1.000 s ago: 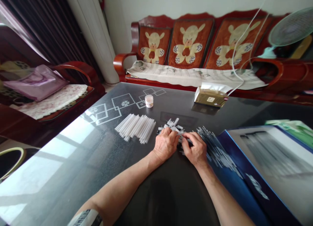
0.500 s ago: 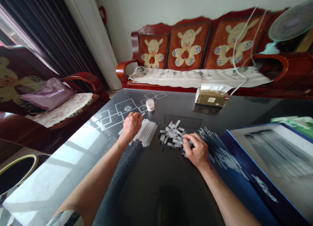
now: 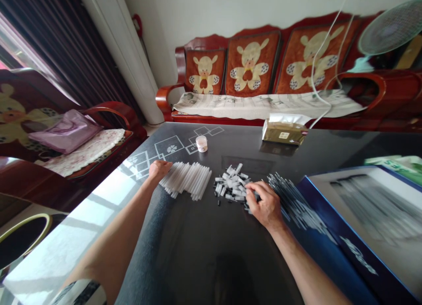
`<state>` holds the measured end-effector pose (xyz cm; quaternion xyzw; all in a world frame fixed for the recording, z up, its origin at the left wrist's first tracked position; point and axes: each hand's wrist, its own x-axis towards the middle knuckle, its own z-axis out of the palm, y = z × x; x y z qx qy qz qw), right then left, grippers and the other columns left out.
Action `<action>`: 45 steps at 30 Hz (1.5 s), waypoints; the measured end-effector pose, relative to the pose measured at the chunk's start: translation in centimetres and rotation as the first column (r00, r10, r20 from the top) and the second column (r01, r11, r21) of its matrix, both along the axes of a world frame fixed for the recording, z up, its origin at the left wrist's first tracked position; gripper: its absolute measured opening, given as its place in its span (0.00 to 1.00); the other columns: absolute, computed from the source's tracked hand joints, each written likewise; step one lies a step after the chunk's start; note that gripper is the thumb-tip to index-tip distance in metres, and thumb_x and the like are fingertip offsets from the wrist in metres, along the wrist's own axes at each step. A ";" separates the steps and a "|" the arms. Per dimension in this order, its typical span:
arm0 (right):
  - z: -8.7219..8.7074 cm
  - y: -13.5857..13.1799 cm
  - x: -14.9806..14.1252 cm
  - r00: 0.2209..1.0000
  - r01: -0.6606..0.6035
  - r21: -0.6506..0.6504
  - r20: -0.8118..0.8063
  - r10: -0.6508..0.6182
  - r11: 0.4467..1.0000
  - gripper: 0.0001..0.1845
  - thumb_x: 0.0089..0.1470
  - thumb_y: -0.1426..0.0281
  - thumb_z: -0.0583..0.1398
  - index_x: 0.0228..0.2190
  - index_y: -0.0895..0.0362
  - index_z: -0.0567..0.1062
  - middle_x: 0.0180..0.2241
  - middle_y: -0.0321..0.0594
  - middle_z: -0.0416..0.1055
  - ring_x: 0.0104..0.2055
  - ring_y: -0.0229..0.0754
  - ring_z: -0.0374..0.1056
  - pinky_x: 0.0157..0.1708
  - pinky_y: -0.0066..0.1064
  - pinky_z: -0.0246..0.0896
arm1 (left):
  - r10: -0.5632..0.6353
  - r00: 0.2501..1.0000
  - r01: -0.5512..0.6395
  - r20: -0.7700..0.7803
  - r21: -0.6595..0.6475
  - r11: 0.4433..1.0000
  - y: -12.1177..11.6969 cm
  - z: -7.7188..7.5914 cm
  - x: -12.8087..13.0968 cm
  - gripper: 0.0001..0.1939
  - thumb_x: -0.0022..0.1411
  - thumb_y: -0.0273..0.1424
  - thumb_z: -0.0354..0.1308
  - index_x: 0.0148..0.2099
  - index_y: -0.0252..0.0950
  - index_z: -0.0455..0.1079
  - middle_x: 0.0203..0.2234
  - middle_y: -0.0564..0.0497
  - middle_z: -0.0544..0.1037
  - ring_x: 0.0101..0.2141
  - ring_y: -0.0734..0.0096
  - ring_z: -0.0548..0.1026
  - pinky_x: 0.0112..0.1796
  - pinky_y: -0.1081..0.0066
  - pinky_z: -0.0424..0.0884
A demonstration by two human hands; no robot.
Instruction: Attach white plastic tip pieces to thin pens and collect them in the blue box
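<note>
My left hand [image 3: 160, 169] is closed, with its fingertips at the left upper end of a row of white translucent tubes [image 3: 189, 179] that look like pen barrels. What it holds, if anything, is hidden. My right hand [image 3: 266, 203] rests at the right side of a heap of small white and black pieces [image 3: 232, 182], which look like pen caps and plugs. Its thumb and index finger are pinched together over the heap's edge, and anything between them is too small to make out. Just right of that hand lies a bundle of thin dark-tipped refills [image 3: 296, 204].
A blue-edged box [image 3: 349, 243] holding many thin sticks stands at the right. Behind the tubes is a small round jar [image 3: 201, 144]. A tissue pack [image 3: 285, 131] sits at the table's far side, before a wooden sofa [image 3: 211, 116].
My left hand has moved left, from above the tubes to their left end, uncovering more of the row. My right hand has stayed almost in place.
</note>
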<state>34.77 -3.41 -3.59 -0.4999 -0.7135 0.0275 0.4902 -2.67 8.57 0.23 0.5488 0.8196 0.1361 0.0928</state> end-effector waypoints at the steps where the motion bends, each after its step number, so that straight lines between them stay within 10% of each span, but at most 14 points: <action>1: 0.0 0.0 0.0 1.000 -0.001 0.001 -0.001 0.001 1.000 0.06 0.54 0.73 0.56 0.32 0.56 0.74 0.32 0.41 0.73 0.36 0.43 0.69 0.40 0.35 0.64 | -0.001 1.000 0.001 0.000 -0.011 1.000 0.0 0.1 0.0 0.17 0.57 0.40 0.54 0.38 0.36 0.80 0.30 0.48 0.81 0.35 0.63 0.78 0.33 0.73 0.67; 10: 0.1 0.0 0.0 1.000 0.000 -0.002 -0.014 0.000 1.000 0.06 0.55 0.73 0.56 0.32 0.56 0.74 0.32 0.41 0.73 0.36 0.43 0.69 0.40 0.35 0.64 | -0.016 1.000 0.016 -0.017 0.013 1.000 -0.3 0.2 0.0 0.15 0.57 0.37 0.53 0.33 0.36 0.79 0.26 0.47 0.79 0.32 0.62 0.76 0.31 0.71 0.65; 16: 0.1 -0.1 -0.1 1.000 -0.003 -0.007 -0.016 0.003 1.000 0.06 0.55 0.73 0.56 0.32 0.56 0.74 0.32 0.41 0.73 0.36 0.43 0.69 0.39 0.35 0.64 | -0.088 0.994 0.101 -0.061 0.270 0.958 -2.0 1.6 2.4 0.16 0.62 0.35 0.50 0.37 0.33 0.78 0.29 0.45 0.78 0.34 0.62 0.74 0.36 0.66 0.66; 22: 0.0 -0.1 0.0 1.000 0.013 -0.004 -0.007 -0.013 1.000 0.06 0.55 0.73 0.56 0.32 0.56 0.74 0.32 0.41 0.73 0.36 0.43 0.69 0.40 0.35 0.64 | -0.481 0.871 0.469 -0.099 0.460 0.754 -7.7 0.2 14.2 0.13 0.67 0.34 0.49 0.40 0.38 0.76 0.32 0.49 0.77 0.35 0.71 0.73 0.38 0.73 0.67; 26: 0.0 -0.1 0.0 0.998 0.034 0.003 0.049 -0.034 0.999 0.08 0.56 0.73 0.55 0.34 0.55 0.75 0.33 0.42 0.73 0.37 0.43 0.68 0.41 0.35 0.64 | -0.705 0.666 0.713 -0.246 0.489 0.503 -10.7 -2.2 20.6 0.13 0.68 0.33 0.49 0.38 0.39 0.74 0.28 0.50 0.75 0.33 0.70 0.71 0.36 0.72 0.66; 34: 1.7 -1.2 -0.6 0.993 0.059 -0.008 0.108 -0.058 0.998 0.10 0.58 0.73 0.53 0.35 0.55 0.75 0.34 0.41 0.73 0.39 0.42 0.69 0.43 0.35 0.65 | -0.727 0.593 0.766 -0.345 0.520 0.378 -10.3 -3.9 21.0 0.13 0.68 0.32 0.48 0.39 0.36 0.74 0.27 0.47 0.74 0.32 0.67 0.70 0.36 0.70 0.66; 40: 8.1 -1.9 6.6 0.951 0.247 -0.019 0.196 -0.238 0.969 0.12 0.59 0.72 0.53 0.38 0.52 0.76 0.38 0.41 0.75 0.41 0.42 0.70 0.45 0.33 0.65 | -0.733 0.571 0.784 -0.371 0.510 0.352 -10.4 -3.8 21.1 0.13 0.67 0.32 0.48 0.37 0.38 0.74 0.26 0.48 0.73 0.31 0.67 0.70 0.36 0.69 0.66; 45: 8.1 -1.0 17.0 0.714 0.624 -0.266 0.577 -0.397 0.735 0.12 0.52 0.77 0.56 0.35 0.58 0.78 0.35 0.45 0.76 0.38 0.44 0.72 0.42 0.33 0.64 | -0.731 0.579 0.774 -0.361 0.525 0.354 -10.3 -3.9 21.2 0.12 0.67 0.31 0.48 0.36 0.37 0.73 0.27 0.48 0.74 0.32 0.67 0.71 0.36 0.70 0.66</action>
